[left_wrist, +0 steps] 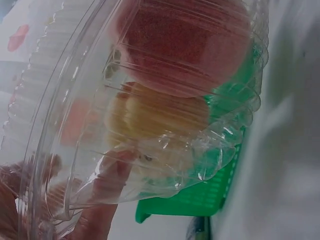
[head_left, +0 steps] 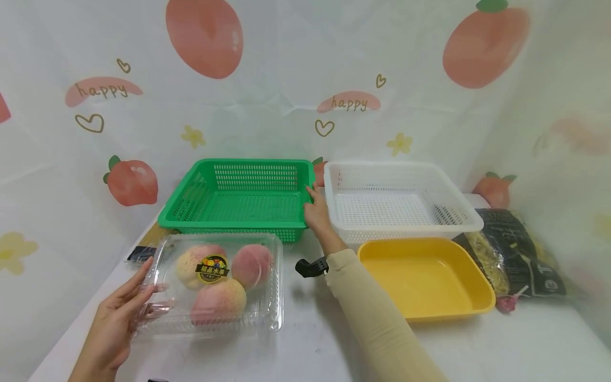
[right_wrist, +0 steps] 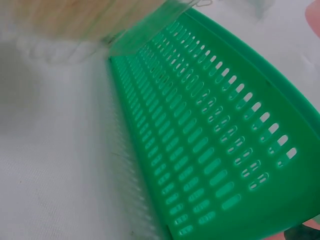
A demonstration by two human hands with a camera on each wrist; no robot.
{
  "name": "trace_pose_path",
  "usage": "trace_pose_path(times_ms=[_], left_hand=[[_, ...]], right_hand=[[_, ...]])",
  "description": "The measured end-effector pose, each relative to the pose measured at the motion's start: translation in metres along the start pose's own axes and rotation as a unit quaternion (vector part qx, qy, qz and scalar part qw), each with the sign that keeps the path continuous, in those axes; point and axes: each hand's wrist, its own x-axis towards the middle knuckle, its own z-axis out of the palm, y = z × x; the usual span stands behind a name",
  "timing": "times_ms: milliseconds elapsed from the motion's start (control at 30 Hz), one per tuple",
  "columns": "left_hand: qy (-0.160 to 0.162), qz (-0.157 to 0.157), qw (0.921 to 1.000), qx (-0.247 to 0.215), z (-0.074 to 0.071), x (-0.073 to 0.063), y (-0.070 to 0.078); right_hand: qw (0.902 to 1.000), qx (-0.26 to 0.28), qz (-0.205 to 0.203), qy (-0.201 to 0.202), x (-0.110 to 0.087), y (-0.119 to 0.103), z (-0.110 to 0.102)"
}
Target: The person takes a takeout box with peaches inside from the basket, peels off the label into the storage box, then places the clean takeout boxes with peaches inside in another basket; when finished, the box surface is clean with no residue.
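Observation:
My left hand (head_left: 112, 321) grips the left side of a clear plastic fruit box (head_left: 276, 297), tilted in front of the green basket. Inside the lidded box lie three peaches (head_left: 219, 302), pink and yellow; a black and gold label (head_left: 212, 269) is on the lid. In the left wrist view, fingers (left_wrist: 97, 215) show at the wall of the box. My right hand (head_left: 319, 215) holds the right rim of the green basket (head_left: 238, 231), with fingertips over the edge. The right wrist view shows the slotted wall of this basket; most of the right hand is hidden there.
A white basket (head_left: 401, 231) stands right of the green one. Before it sits a yellow basin (head_left: 425, 281). At the far right lie a black and clear food bag (head_left: 517, 249) and a small pink wrapped lollipop (head_left: 507, 303). A packet (head_left: 141, 253) is partly hidden behind the fruit box.

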Motion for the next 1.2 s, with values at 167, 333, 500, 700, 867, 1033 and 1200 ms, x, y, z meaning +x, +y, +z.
trace_pose_path(times_ms=[167,333,500,700,867,1033,1200], left_hand=[[-0.011,-0.009,0.9999,0.001,-0.002,0.001,-0.007],[-0.021,-0.014,0.9995,0.016,-0.002,0.002,-0.015],[-0.049,-0.012,0.9987,0.008,0.003,0.006,-0.023],[-0.038,-0.030,0.9986,0.021,0.014,0.012,-0.029],[-0.018,-0.051,0.9978,0.038,0.026,0.014,-0.031],[-0.004,-0.077,0.9943,0.074,0.040,0.017,-0.033],[0.000,-0.104,0.9890,0.105,0.054,0.023,-0.035]], right_hand=[[0.9999,-0.015,0.001,-0.005,0.000,-0.003,0.000],[0.9988,-0.042,0.001,-0.025,0.001,-0.009,-0.002],[0.9951,-0.092,-0.001,-0.036,0.001,-0.012,-0.006],[0.9850,-0.150,-0.011,-0.085,-0.004,-0.025,-0.012],[0.9717,-0.190,-0.034,-0.136,-0.012,-0.039,-0.017],[0.9561,-0.213,-0.072,-0.188,-0.021,-0.049,-0.024],[0.9360,-0.232,-0.107,-0.242,-0.030,-0.059,-0.031]])
